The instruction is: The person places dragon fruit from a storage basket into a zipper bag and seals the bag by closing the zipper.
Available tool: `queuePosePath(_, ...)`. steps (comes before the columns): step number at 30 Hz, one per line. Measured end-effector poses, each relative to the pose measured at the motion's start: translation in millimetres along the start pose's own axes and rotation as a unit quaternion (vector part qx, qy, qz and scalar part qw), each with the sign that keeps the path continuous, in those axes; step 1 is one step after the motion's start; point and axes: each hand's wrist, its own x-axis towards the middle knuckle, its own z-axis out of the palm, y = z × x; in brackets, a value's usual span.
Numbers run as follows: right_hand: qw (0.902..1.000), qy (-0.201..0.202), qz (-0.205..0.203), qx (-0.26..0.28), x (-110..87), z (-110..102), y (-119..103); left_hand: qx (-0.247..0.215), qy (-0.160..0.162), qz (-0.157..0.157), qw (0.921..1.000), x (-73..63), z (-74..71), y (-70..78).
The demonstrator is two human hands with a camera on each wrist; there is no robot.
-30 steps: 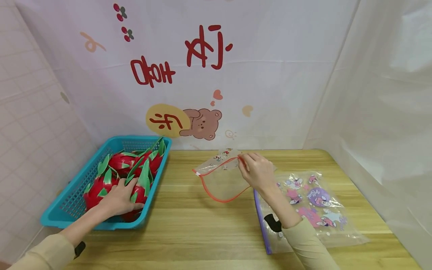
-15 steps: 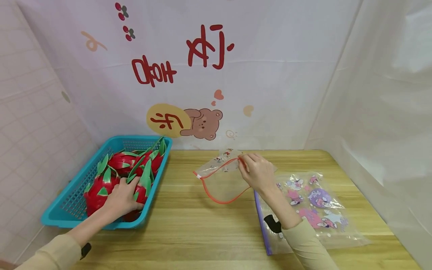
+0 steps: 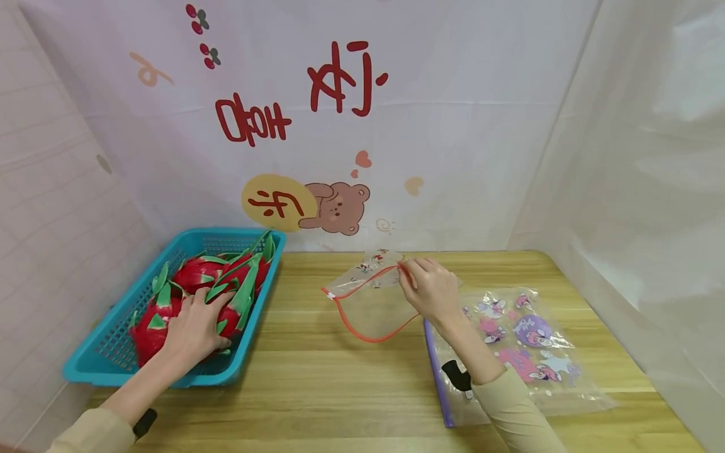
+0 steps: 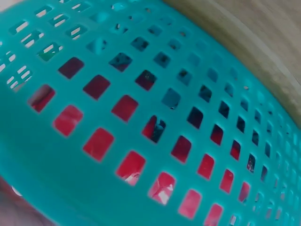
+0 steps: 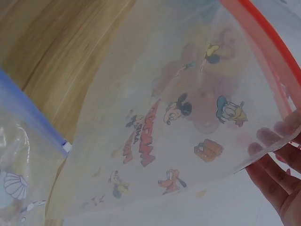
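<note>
In the head view my left hand (image 3: 195,330) reaches into a blue plastic basket (image 3: 79,371). Its fingers and thumb grip a red dragon fruit (image 3: 228,321) with green leaves, partly hidden under the hand. Beside it lie other dragon fruits, one (image 3: 150,340) left of the hand and one (image 3: 198,272) farther back. On the right, my right hand (image 3: 433,289) pinches the rim of a clear zip bag (image 3: 374,308) with a red edge, whose mouth gapes toward me. The right wrist view shows cartoon prints on this bag (image 5: 188,141) and curled fingers (image 5: 268,183) at its edge.
A second clear zip bag (image 3: 527,358) with a purple edge and pink and purple prints lies flat under my right forearm. The wooden table (image 3: 317,402) meets a printed white cloth backdrop (image 3: 464,145). The left wrist view is mostly filled by the basket's perforated wall (image 4: 61,179).
My left hand has shifted slightly left in the basket, and the gripped dragon fruit has moved with it. My right hand keeps its hold on the red-edged bag.
</note>
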Motion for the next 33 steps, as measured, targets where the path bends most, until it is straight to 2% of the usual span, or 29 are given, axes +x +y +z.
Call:
queuePosePath(6,1.0000,0.005,-0.002,-0.003,-0.3,-0.9,1.6,0.016,0.059,0.031,0.9977,0.1,-4.7,1.3)
queuePosePath(13,0.9999,0.011,-0.002,-0.003,0.0,-1.1,3.4,0.018,0.133,0.079,0.9878,-1.2,-8.4,3.5)
queuePosePath(16,0.9999,0.014,-0.003,-0.004,0.3,-1.1,4.3,0.015,0.166,0.107,0.9802,-1.5,-10.1,7.7)
queuePosePath(21,0.9998,0.018,-0.007,-0.009,1.1,-1.6,5.4,0.011,0.221,0.155,0.9628,-0.1,-17.2,18.4)
queuePosePath(24,0.9997,0.018,-0.007,-0.013,1.5,-2.1,5.4,0.002,0.234,0.172,0.9568,-0.1,-22.7,26.4)
queuePosePath(33,0.9996,0.019,-0.017,-0.011,3.2,-3.0,3.2,-0.010,0.241,0.238,0.9407,-0.9,-29.0,52.6)
